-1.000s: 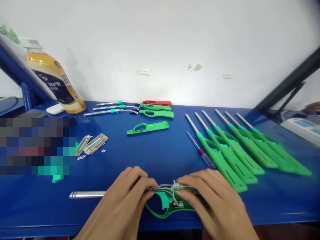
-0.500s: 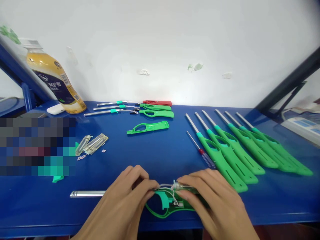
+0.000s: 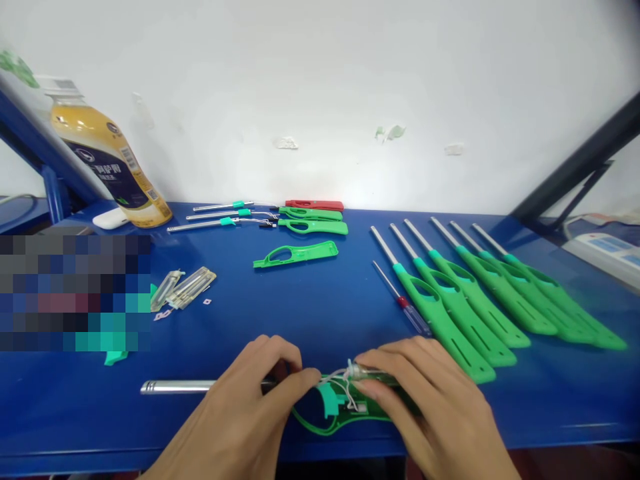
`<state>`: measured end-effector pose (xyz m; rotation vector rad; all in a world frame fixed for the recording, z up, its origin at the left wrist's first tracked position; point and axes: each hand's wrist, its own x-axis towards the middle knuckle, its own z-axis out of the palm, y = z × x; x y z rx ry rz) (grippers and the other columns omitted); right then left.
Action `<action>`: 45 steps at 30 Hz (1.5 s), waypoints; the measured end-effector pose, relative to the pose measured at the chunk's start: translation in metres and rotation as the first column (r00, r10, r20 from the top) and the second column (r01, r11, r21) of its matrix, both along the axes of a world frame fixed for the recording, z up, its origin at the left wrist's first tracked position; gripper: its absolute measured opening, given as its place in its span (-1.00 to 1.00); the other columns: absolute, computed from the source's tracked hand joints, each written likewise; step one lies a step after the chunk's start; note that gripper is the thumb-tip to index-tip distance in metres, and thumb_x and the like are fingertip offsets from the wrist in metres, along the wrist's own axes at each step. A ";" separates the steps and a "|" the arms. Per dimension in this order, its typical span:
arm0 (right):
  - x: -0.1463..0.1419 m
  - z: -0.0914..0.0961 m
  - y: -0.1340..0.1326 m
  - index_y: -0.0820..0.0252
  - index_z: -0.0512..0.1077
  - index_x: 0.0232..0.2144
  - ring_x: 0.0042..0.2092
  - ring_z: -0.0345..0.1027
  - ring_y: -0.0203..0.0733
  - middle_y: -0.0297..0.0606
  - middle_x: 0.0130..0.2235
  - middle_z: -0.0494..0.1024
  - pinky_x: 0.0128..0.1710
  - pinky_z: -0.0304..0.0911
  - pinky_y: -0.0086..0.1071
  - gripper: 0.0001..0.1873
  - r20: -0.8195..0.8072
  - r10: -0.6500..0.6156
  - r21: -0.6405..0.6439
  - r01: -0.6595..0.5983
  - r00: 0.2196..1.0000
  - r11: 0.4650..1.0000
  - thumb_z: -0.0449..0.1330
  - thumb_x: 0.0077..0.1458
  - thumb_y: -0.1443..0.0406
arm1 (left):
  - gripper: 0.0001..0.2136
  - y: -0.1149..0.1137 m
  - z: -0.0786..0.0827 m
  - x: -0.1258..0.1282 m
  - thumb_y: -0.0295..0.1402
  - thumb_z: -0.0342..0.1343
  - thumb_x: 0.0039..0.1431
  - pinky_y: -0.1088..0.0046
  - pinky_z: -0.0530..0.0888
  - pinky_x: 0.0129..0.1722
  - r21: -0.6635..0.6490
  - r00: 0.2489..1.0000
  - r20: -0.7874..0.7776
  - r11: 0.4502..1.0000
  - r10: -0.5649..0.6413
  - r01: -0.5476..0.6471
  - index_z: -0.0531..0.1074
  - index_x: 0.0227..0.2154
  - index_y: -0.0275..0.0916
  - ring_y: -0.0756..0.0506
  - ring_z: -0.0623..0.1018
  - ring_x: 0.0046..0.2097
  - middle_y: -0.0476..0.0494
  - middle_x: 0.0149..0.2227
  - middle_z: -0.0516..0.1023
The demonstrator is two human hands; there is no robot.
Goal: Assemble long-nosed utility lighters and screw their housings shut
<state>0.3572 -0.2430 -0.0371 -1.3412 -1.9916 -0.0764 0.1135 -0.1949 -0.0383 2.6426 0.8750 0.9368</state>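
Observation:
At the table's front edge lies a green lighter half-shell (image 3: 320,428), its open side up, with a teal trigger (image 3: 329,401) and white wires inside. A metal barrel (image 3: 175,387) sticks out to the left from under my left hand (image 3: 250,400). The thumb and fingers of that hand pinch a thin white tube (image 3: 331,378) above the shell. My right hand (image 3: 430,393) grips a clear gas tank (image 3: 367,375) over the shell's handle part, its valve end facing left. Both hands hide parts of the shell.
Several green lighters (image 3: 450,320) lie at right beside a screwdriver (image 3: 410,310). Farther back are a loose green half-shell (image 3: 300,253) and several part-built lighters (image 3: 310,227). Clear gas tanks (image 3: 193,287) lie at left, a yellow bottle (image 3: 110,153) behind. A blurred patch covers the left edge.
My left hand's fingers have shifted slightly along the white tube, the thumb now extended further to the right. The right hand holds the gas tank in almost the same place.

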 end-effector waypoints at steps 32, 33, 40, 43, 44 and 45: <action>0.003 0.023 0.003 0.05 0.60 -0.29 -0.22 0.60 -0.32 -0.55 -0.26 0.75 -0.12 0.44 -0.47 -0.62 0.108 0.237 0.037 -0.243 0.965 0.969 0.10 0.53 0.12 | -0.56 -0.006 -0.004 -0.012 -0.72 -0.07 0.34 0.41 0.57 -0.11 0.124 0.988 -0.154 0.992 0.019 0.000 0.48 0.11 -0.19 -0.08 0.59 -0.13 -0.13 -0.06 0.58; 0.003 0.023 0.003 0.06 0.60 -0.29 -0.22 0.60 -0.32 -0.54 -0.27 0.75 -0.11 0.44 -0.47 -0.62 0.106 0.240 0.038 -0.245 0.965 0.969 0.09 0.53 0.12 | -0.57 -0.006 -0.003 -0.011 -0.71 -0.07 0.33 0.39 0.56 -0.09 0.142 0.990 -0.142 0.990 0.018 0.002 0.49 0.09 -0.20 -0.09 0.59 -0.12 -0.13 -0.06 0.59; 0.003 0.020 0.002 0.08 0.58 -0.27 -0.21 0.59 -0.33 -0.55 -0.24 0.75 -0.11 0.42 -0.49 -0.68 0.069 0.242 0.052 -0.246 0.968 0.968 0.14 0.51 0.14 | -0.54 -0.005 -0.004 -0.010 -0.71 -0.09 0.36 0.40 0.49 0.11 0.122 0.992 -0.126 0.992 0.005 0.011 0.45 0.17 -0.22 -0.08 0.55 0.02 -0.10 0.00 0.60; 0.005 0.019 -0.002 0.07 0.56 -0.20 -0.19 0.59 -0.32 -0.54 -0.20 0.75 -0.08 0.42 -0.49 -0.75 0.006 0.234 0.047 -0.234 0.972 0.971 0.15 0.52 0.17 | -0.66 -0.004 -0.006 -0.010 -0.65 -0.07 0.45 0.42 0.52 0.06 0.025 0.995 -0.100 0.999 -0.021 0.024 0.44 0.11 -0.21 -0.07 0.56 -0.05 -0.07 -0.05 0.59; 0.005 0.018 -0.003 0.07 0.56 -0.17 -0.18 0.59 -0.32 -0.53 -0.20 0.75 -0.06 0.42 -0.49 -0.78 -0.014 0.230 0.047 -0.229 0.973 0.972 0.15 0.51 0.18 | -0.67 -0.004 -0.005 -0.010 -0.65 -0.08 0.46 0.42 0.53 0.04 0.027 0.995 -0.097 0.999 -0.025 0.028 0.44 0.09 -0.21 -0.07 0.56 -0.07 -0.08 -0.06 0.59; 0.006 0.016 -0.004 0.08 0.55 -0.14 -0.17 0.58 -0.33 -0.52 -0.20 0.75 -0.04 0.40 -0.49 -0.81 -0.027 0.219 0.048 -0.217 0.975 0.975 0.17 0.51 0.18 | -0.66 -0.004 -0.005 -0.010 -0.66 -0.09 0.45 0.43 0.54 0.03 0.041 0.995 -0.099 0.999 -0.027 0.031 0.45 0.09 -0.22 -0.07 0.56 -0.06 -0.09 -0.06 0.59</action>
